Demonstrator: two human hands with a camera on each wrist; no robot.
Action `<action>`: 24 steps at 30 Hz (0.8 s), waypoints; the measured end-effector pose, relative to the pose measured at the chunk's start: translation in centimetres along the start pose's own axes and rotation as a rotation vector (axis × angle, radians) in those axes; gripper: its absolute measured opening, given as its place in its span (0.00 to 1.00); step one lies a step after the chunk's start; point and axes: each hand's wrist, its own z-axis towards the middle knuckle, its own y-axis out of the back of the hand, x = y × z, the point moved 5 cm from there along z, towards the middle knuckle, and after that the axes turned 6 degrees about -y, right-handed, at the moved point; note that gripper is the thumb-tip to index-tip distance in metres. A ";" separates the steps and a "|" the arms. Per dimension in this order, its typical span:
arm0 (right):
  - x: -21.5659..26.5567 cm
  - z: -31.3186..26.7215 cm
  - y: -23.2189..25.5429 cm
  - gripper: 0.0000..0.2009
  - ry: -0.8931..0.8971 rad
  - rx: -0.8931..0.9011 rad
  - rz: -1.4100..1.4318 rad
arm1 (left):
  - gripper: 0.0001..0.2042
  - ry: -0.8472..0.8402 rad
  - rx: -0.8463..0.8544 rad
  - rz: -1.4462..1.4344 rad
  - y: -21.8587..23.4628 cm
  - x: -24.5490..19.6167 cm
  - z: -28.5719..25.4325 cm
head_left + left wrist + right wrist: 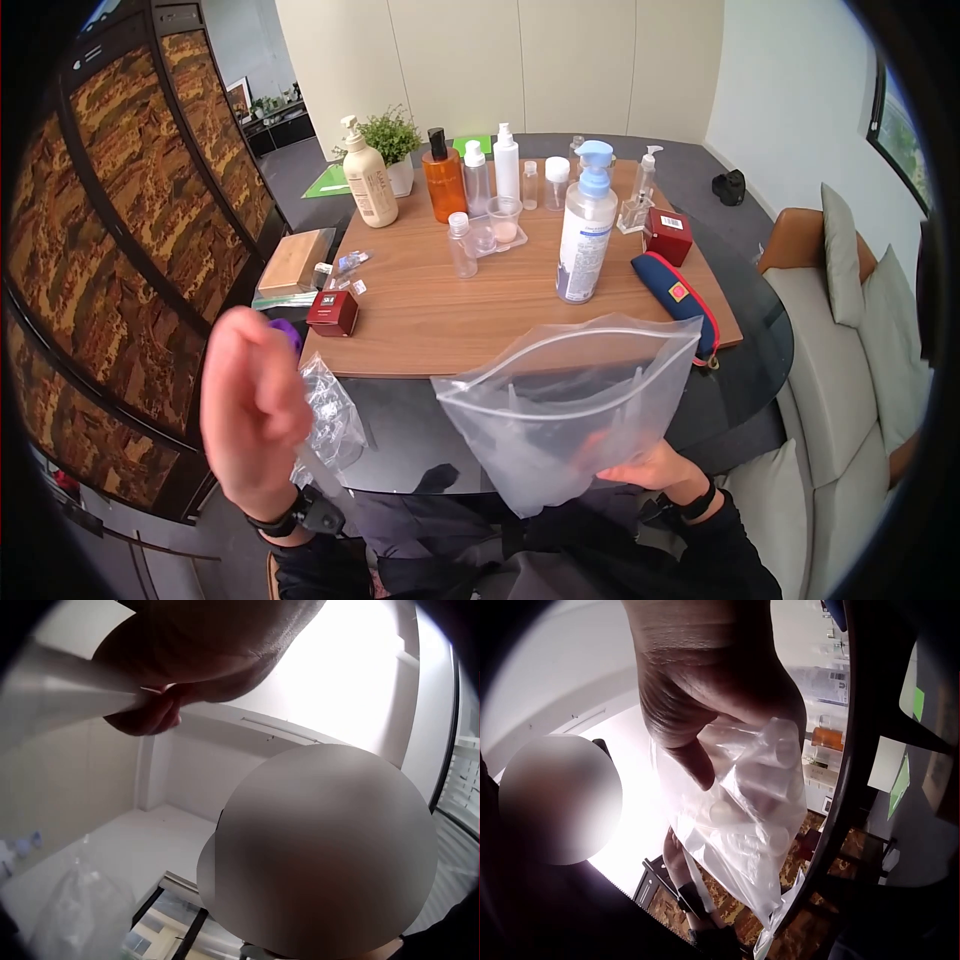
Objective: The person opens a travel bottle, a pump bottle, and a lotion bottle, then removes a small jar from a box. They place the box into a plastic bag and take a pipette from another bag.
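My right hand [645, 465] grips a clear zip-lock bag [540, 440] from its lower right side, thumb across the plastic. Its mouth gapes upward at the table's near edge. Several translucent bottle-like pieces [784, 746] show through the film in the right wrist view. At the left, my raised left hand [255, 410] is blurred. Between its fingertips it pinches a whitish translucent piece [75, 694]; I cannot tell its kind. A bit of purple [286, 332] peeks out behind that hand. Beneath it lies a crumpled clear plastic bag [330, 415].
On the wooden board [400, 345] stand a cream pump bottle [370, 185], an amber bottle [443, 185], a blue-topped pump bottle [587, 240] and several small clear bottles. A navy pouch [672, 298] and red boxes [333, 313] lie near its sides. A sofa [825, 320] is at right.
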 end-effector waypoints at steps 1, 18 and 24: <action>0.1 -0.1 0.1 0.20 0.017 0.007 0.002 | 0.12 0.029 0.116 0.194 -0.7 0.4 -0.2; 0.0 -0.3 -0.6 0.21 -0.038 -0.001 0.079 | 0.05 0.227 0.437 0.719 -5.4 3.7 -1.7; -0.1 0.6 -0.8 0.24 0.000 0.037 0.064 | 0.06 0.172 0.338 0.622 -5.1 3.5 -1.9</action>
